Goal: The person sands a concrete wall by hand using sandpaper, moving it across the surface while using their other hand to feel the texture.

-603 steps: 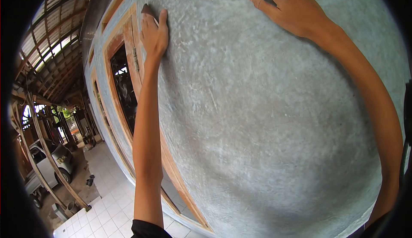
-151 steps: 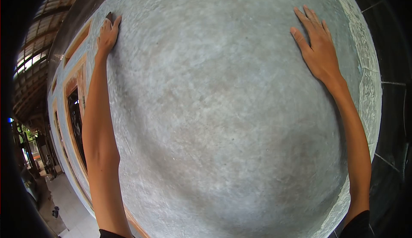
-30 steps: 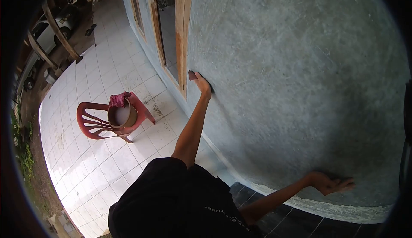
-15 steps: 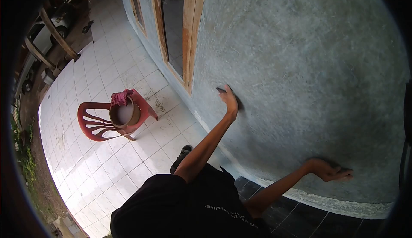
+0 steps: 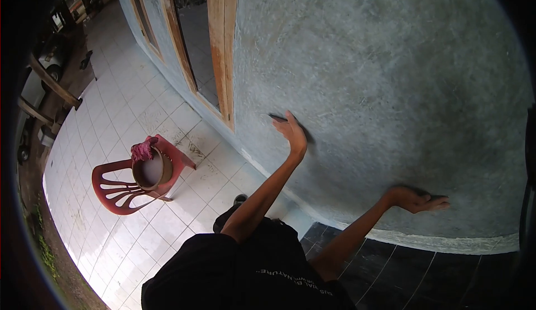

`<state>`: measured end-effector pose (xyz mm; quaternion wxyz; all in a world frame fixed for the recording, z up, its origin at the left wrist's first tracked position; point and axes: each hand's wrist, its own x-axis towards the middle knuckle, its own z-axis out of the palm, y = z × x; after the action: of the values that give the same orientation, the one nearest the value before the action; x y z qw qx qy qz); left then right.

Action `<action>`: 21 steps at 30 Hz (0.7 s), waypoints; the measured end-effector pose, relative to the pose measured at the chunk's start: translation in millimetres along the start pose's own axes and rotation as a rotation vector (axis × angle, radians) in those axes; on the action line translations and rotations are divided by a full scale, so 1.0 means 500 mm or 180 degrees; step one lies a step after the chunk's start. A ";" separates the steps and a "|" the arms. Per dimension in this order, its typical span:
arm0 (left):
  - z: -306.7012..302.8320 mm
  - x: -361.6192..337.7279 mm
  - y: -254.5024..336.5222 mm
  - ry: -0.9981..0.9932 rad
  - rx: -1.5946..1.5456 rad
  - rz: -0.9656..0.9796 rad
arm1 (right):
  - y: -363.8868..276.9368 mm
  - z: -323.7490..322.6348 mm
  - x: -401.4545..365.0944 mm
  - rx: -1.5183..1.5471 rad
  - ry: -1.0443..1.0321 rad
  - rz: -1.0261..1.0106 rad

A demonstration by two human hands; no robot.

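Both hands have dropped from high on the wall (image 5: 379,75) to its lowest band. Left hand (image 5: 294,137) fingers curl over a small dark pad (image 5: 277,118), pressing it to the plaster; right hand (image 5: 416,199) lies spread, holding nothing. Pale rub marks above the fingers suggest the upper areas are done, the base strip remaining. Left of the fingers: wooden frame (image 5: 223,47), then a red chair (image 5: 120,190) carrying a bucket (image 5: 148,170) on white tiles (image 5: 111,114).

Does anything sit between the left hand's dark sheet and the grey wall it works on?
Nothing visible. The left hand holds the dark sheet against the wall; the wooden frame stands apart to one side, the right hand lower along the wall.
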<state>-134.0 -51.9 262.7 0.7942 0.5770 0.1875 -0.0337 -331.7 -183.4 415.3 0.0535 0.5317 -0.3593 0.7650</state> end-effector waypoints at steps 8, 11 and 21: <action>-0.028 0.105 0.089 0.0490 -0.0245 0.0280 | -0.041 0.003 -0.034 0.0008 -0.0029 0.0206; 0.005 0.074 0.059 0.0420 -0.0511 0.1202 | -0.040 0.015 -0.080 0.0118 -0.0094 0.0476; 0.096 -0.016 0.432 -0.0529 0.0257 0.3800 | -0.046 -0.005 -0.140 -0.0153 -0.0569 -0.0009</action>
<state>-70.5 -26.2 473.3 0.6654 0.6076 -0.2329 0.3658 -293.1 -143.9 366.6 0.0350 0.5969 -0.3802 0.7057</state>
